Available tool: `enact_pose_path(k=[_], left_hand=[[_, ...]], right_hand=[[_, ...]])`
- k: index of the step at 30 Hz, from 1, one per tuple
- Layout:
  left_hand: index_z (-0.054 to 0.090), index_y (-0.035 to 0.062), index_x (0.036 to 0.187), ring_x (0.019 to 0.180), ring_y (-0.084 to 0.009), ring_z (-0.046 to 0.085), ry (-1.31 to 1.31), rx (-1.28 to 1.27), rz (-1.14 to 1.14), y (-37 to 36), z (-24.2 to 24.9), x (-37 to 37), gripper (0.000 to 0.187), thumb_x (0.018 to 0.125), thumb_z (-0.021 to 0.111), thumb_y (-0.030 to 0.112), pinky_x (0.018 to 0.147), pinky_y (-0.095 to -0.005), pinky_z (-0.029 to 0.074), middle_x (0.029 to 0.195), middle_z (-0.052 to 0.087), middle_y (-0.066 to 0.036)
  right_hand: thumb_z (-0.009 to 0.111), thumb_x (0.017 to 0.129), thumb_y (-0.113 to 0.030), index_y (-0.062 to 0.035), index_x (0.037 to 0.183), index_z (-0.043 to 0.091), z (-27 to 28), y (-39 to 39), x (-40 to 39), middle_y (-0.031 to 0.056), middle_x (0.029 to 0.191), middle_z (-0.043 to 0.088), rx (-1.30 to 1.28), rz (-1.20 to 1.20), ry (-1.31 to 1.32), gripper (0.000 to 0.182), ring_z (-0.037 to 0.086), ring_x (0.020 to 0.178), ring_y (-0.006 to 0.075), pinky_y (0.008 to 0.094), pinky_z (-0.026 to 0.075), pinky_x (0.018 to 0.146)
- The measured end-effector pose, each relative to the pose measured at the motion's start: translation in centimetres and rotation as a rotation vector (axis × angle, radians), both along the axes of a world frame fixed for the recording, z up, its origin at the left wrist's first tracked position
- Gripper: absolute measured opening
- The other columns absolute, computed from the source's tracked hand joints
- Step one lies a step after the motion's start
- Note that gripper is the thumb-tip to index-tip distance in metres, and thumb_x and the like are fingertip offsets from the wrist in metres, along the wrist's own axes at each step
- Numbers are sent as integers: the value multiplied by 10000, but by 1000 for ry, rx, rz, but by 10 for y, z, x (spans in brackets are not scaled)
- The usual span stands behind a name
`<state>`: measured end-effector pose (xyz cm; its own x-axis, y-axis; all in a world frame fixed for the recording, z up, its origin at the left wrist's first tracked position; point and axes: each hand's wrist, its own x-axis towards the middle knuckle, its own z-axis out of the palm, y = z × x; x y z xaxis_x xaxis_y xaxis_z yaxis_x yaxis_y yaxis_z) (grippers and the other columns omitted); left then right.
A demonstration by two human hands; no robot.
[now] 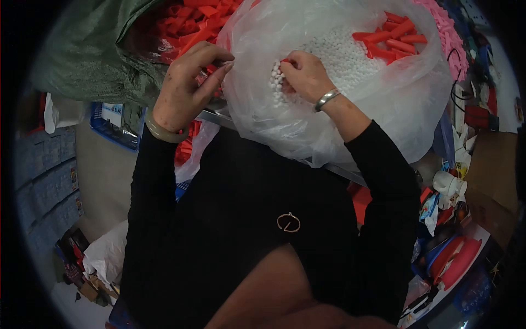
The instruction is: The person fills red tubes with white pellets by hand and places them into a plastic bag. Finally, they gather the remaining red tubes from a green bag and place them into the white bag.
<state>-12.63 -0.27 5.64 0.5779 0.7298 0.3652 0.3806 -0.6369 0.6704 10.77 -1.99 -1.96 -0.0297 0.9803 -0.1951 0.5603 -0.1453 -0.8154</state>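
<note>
A big clear plastic bag (350, 129) lies spread in front of me, with many small white beads (345, 55) inside. My right hand (308, 77) is over the beads, its fingers closed on a small red plastic piece (285, 61). Several red tube-like pieces (397, 37) rest on the beads at the far right of the bag. At the bag's left edge is my left hand (189, 82), thumb and forefinger drawn together in a pinch; whatever is between them is too small to make out. Behind it sits a heap of red plastic pieces (200, 24).
A dark green woven sack (93, 52) is at the upper left, near a blue basket (112, 129). Pink pieces (446, 35) lie beyond the bag. To the right are a white cup (448, 183) and a cardboard box (490, 181). More red pieces (186, 148) sit below my left wrist.
</note>
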Motion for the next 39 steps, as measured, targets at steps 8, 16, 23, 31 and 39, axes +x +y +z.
enact_pose_path(k=[8,16,23,31,39], left_hand=[[612,27,1022,845,-232,616,-46,21,-138,-2,-1,41,234,793,664,40,736,-312,497,938,602,-97],[532,51,1164,968,-309,579,-118,35,-248,-6,-40,101,389,799,661,88,840,-375,479,1062,571,-130],[504,8,1041,821,-255,550,-166,-457,-326,-20,-44,107,196,855,557,43,750,-326,454,908,553,-149],[484,-22,1035,768,-237,541,-427,-402,-180,-27,-54,112,219,817,475,-36,712,-313,454,838,547,-168],[518,-8,1048,723,-232,573,-41,-238,67,-20,-1,21,251,826,627,33,669,-312,462,820,570,-148]], right_hand=[[553,924,-232,-83,865,583,60,-23,59,24,722,646,-259,-56,579,163,617,617,76,186,420,548],[560,933,-184,-57,948,609,87,-46,63,33,780,642,-71,66,651,136,609,697,71,196,444,634],[596,853,-14,11,1080,591,87,-66,45,88,935,649,340,8,195,228,615,848,171,269,476,741],[586,750,49,77,1233,508,70,-80,-1,215,1173,568,851,-45,-352,490,564,1040,359,405,446,897],[599,815,-49,26,1153,541,75,-47,23,218,1127,579,761,90,-275,351,571,1012,357,395,463,861]])
